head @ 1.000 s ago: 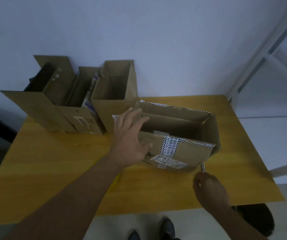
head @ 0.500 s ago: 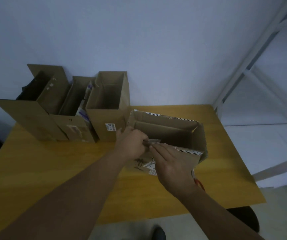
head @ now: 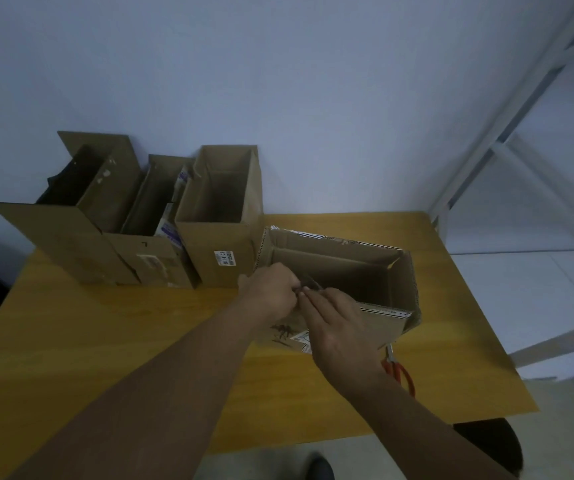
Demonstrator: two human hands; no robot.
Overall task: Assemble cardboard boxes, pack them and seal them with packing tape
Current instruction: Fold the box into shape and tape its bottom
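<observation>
Our left hand (head: 271, 296): fingers curled, pinching a small dark strip (head: 308, 286) we cannot identify | right hand (head: 337, 327): fingertips meet that strip, grip unclear | open brown cardboard box (head: 330, 252): on yellow wooden table (head: 105, 341), near wall under both hands, likely for steadying.

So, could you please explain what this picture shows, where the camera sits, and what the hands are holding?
There is no machine: a person wears a camera on the head, so it looks down on their own bare hands. On the yellow table sits an open cardboard box, with three taller open boxes behind it on the left and red-handled scissors by its near corner. The left hand pinches a small thin piece over the box's near wall, and the right hand meets it with its fingertips. What the piece is, I cannot tell.
</observation>
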